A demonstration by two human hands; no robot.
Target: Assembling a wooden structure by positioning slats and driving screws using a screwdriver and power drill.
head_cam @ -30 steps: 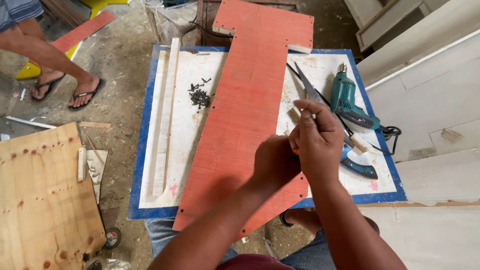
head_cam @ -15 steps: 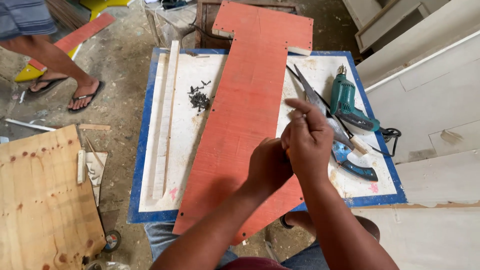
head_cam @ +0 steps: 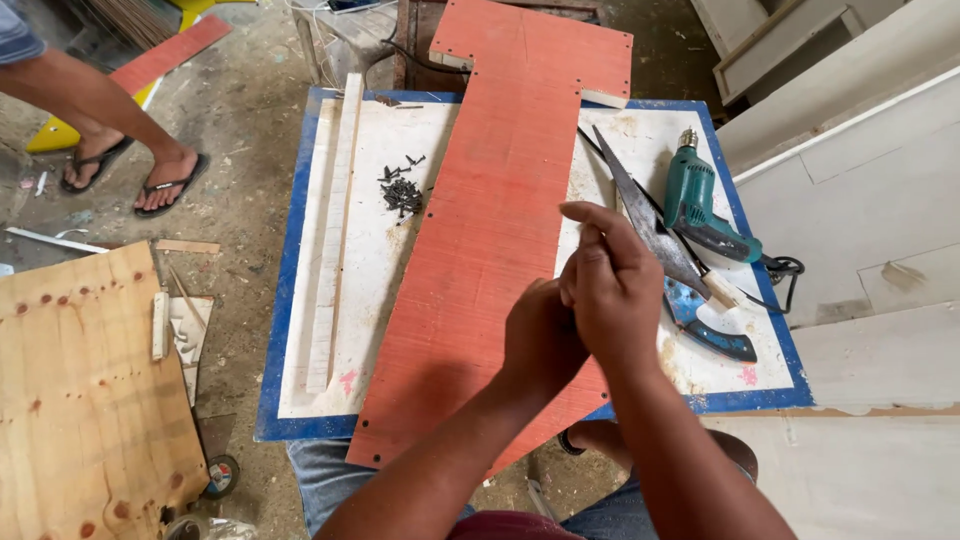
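Hands together over red board's (head_cam: 490,230) right edge: my left hand (head_cam: 540,340) curled shut, tucked against right hand (head_cam: 615,290), whose fingers are pinched narrow; can't tell what's between them. Board lies lengthwise on white table (head_cam: 380,270). Saw (head_cam: 655,235) and teal drill (head_cam: 700,205) just right, screw pile (head_cam: 402,190) left

Bare table (head_cam: 370,290) between strip (head_cam: 333,220) and red board (head_cam: 490,230).

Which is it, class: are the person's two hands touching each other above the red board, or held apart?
Touching. The head view shows the left hand pressed against the right hand with no gap between them, both above the red board.
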